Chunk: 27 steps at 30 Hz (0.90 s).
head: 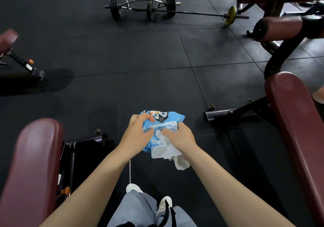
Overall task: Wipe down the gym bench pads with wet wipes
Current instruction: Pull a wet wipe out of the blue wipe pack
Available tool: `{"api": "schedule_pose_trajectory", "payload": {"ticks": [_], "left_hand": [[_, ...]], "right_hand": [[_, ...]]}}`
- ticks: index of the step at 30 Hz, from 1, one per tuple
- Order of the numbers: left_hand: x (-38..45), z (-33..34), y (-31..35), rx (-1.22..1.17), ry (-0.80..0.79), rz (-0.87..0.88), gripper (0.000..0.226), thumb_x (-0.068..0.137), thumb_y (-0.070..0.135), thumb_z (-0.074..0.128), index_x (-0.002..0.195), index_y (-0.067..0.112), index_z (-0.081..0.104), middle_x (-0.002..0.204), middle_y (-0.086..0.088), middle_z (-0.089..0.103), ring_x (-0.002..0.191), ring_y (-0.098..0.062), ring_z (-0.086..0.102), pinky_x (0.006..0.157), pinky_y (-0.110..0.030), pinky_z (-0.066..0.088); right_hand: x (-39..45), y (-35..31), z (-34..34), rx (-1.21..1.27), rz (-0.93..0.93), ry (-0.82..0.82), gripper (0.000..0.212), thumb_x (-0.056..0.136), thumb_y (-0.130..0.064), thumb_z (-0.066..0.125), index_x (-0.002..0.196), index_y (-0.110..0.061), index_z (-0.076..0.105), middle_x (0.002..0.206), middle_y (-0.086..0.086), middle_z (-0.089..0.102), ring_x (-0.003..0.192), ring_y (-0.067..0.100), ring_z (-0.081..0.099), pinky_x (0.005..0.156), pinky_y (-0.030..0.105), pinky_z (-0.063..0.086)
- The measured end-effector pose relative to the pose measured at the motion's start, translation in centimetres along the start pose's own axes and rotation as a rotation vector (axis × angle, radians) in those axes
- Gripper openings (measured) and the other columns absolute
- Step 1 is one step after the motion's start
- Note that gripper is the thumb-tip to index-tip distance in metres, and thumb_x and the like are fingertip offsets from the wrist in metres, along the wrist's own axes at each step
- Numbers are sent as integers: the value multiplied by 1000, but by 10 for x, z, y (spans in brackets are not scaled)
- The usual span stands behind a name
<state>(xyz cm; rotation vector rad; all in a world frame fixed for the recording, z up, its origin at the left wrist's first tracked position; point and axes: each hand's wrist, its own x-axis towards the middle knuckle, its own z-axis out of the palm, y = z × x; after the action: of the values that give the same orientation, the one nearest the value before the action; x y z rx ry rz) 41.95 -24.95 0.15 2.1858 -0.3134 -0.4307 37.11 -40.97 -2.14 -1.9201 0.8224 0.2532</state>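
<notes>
The step looked like drawing a fresh wipe: the left hand [136, 133] gripped the one blue wipes pack [162, 121], lid open, held over the floor between two maroon bench pads, near left [31, 165] and right [296, 121]. The right hand [181, 137] pinched into the opening with one used wipe [180, 163] dangling beneath; next it would need a clean pull free.

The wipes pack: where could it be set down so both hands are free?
Both hands, left hand and right hand, grip the wipes pack. Free patches: the top of the left bench pad, the right bench pad, and the open floor mat between them. It is crowded by the barbells.
</notes>
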Motion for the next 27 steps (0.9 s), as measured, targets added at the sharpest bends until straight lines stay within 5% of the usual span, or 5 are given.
{"api": "schedule_pose_trajectory", "payload": {"ticks": [11,15,20,24,27], "left_hand": [[9,-8,5,429,-150,-153,7,96,28,54,93,33,50,117,1,38,68,-15,53,54,-25,39],[12,-15,2,474,-91,-110,10,93,34,61,86,33,54,126,3,37,107,-21,50,73,-31,43],[7,-16,4,624,-16,-8,12,89,36,67,83,33,58,144,5,31,144,-18,7,110,-50,27],[2,-15,4,812,106,188,7,90,38,62,88,32,65,114,9,45,117,-19,40,96,-33,23],[5,-22,7,766,-15,192,16,93,36,58,79,31,50,87,11,49,91,-16,52,74,-27,32]], "right_hand": [[-8,0,1,69,-98,-79,28,75,-40,71,76,-23,48,70,-9,54,58,6,50,51,22,41],[-15,-2,-7,160,-92,-239,36,70,-37,75,93,-22,51,88,-5,60,73,9,58,60,23,49],[-19,-3,3,48,-112,-177,48,67,-36,80,98,-21,47,91,-6,58,75,7,59,58,21,46],[-18,-5,11,-54,-130,-80,47,68,-51,77,91,-24,46,79,-11,57,64,4,55,50,20,38],[-20,-3,15,-145,-136,-36,47,67,-59,71,82,-27,39,71,-12,51,57,5,49,47,22,33]]}}
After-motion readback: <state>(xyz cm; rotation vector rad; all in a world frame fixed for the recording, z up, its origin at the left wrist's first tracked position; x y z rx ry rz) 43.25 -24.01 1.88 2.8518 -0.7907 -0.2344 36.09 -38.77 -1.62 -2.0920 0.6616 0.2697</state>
